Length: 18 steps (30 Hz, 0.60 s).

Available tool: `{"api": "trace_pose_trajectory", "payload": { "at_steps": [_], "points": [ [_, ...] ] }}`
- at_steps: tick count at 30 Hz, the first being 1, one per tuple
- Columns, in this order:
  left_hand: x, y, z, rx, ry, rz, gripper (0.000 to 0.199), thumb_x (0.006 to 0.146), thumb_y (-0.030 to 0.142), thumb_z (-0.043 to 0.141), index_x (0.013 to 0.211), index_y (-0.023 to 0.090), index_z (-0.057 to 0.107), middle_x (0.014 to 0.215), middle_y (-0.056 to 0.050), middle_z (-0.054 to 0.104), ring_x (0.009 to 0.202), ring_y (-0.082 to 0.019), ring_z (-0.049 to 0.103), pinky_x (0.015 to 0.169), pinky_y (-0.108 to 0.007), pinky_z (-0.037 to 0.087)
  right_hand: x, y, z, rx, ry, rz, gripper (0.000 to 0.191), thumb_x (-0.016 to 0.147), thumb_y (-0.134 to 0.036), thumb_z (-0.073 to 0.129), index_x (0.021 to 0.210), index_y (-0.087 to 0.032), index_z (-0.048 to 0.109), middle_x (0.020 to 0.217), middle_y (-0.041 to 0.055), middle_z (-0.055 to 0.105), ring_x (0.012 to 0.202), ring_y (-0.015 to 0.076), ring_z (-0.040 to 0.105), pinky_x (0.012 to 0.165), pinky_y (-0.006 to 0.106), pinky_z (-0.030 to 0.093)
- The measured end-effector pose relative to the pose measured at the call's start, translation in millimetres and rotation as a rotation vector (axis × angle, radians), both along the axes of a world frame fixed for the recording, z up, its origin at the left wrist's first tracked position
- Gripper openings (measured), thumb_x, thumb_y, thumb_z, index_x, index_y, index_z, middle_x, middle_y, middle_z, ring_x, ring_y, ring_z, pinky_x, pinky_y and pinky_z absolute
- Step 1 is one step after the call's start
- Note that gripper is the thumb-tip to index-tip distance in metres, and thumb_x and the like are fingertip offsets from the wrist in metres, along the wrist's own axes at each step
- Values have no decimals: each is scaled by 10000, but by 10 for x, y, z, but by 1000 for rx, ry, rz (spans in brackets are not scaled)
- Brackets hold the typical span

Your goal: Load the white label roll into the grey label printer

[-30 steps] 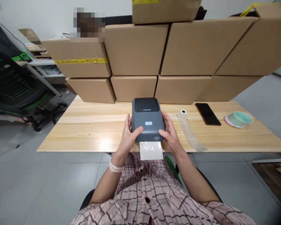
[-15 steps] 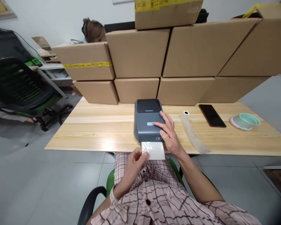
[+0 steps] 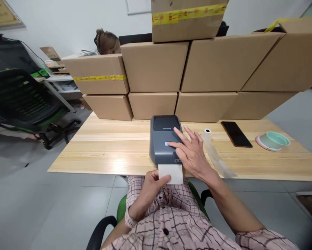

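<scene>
A dark grey label printer (image 3: 159,152) stands near the front edge of the wooden table. White label paper (image 3: 175,172) sticks out of its front and hangs past the table edge. My left hand (image 3: 154,184) pinches the paper's left side, thumb on top and fingers underneath. My right hand (image 3: 191,152) lies over the printer's right side with fingers spread. Its index finger touches or hovers at the light blue button on the lid; contact is hard to tell. Beside it, to the right, a small paper roll (image 3: 207,131) trails a strip of translucent backing paper (image 3: 215,156).
Stacked cardboard boxes (image 3: 156,67) wall off the table's back. On the table's right lie a black phone (image 3: 236,134) and a mint green bowl-like holder (image 3: 276,139). A person's head (image 3: 107,42) shows behind the boxes. An office chair (image 3: 23,97) stands at left.
My left thumb has slid slightly further over the paper. My right hand's fingers have spread and lifted, the index finger staying at the button. The whole view has shifted a little.
</scene>
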State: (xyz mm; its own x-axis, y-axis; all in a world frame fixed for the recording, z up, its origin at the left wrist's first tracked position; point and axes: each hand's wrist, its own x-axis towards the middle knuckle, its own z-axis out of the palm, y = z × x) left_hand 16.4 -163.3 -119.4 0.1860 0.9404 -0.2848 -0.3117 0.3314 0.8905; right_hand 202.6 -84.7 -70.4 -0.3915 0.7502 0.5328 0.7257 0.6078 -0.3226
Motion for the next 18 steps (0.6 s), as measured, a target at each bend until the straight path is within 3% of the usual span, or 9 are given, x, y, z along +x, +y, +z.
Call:
{"api": "trace_pose_trajectory", "payload": {
  "at_steps": [4,8,11,13,14,16,18],
  "points": [
    [7,49,-25,-19,7,3,397,680,473,918,863,131,833,842,-83,811,769,-196,689,837,-345,537,-56,51,56,-33,-41,21,346,1083,-332,405,1149,-309,744,1568,-41,562,1603,301,247,1286,653,117],
    [10,44,-59,2,10,-21,397,704,478,901,885,134,825,854,-75,807,783,-190,687,845,-338,535,-28,57,41,-20,-48,27,287,1061,-403,474,1157,-306,726,1624,-23,493,1612,323,217,1283,681,85],
    [-48,-1,-101,88,87,-5,367,773,494,850,845,139,791,807,-53,770,752,-175,665,790,-320,535,51,9,-107,-47,149,24,318,1050,-474,475,1243,-334,683,1695,-19,378,1620,314,195,1282,690,111],
    [-109,-17,-121,199,203,164,368,865,524,758,835,157,755,809,-46,743,756,-174,659,759,-310,540,88,-51,-287,-146,423,-15,396,1066,-504,408,1381,-357,597,1710,-9,348,1617,280,217,1289,659,179],
    [-137,-9,-125,258,269,280,365,917,533,696,911,173,754,897,-58,754,830,-188,680,793,-318,552,92,-87,-390,-222,560,-36,444,1077,-515,362,1456,-361,536,1711,1,345,1611,263,239,1293,635,211],
    [-173,43,-123,346,363,430,424,1004,538,556,1260,231,698,1296,-98,713,1175,-234,668,997,-370,542,72,-156,-593,-371,751,-59,534,1087,-541,284,1571,-356,408,1719,15,326,1604,242,263,1308,591,230],
    [-177,139,-117,396,388,383,588,1051,542,433,1583,294,426,1665,-75,425,1520,-248,422,1229,-416,389,30,-203,-745,-447,816,-65,581,1083,-572,249,1613,-356,350,1736,-6,284,1622,239,204,1330,577,170]
  ]
}}
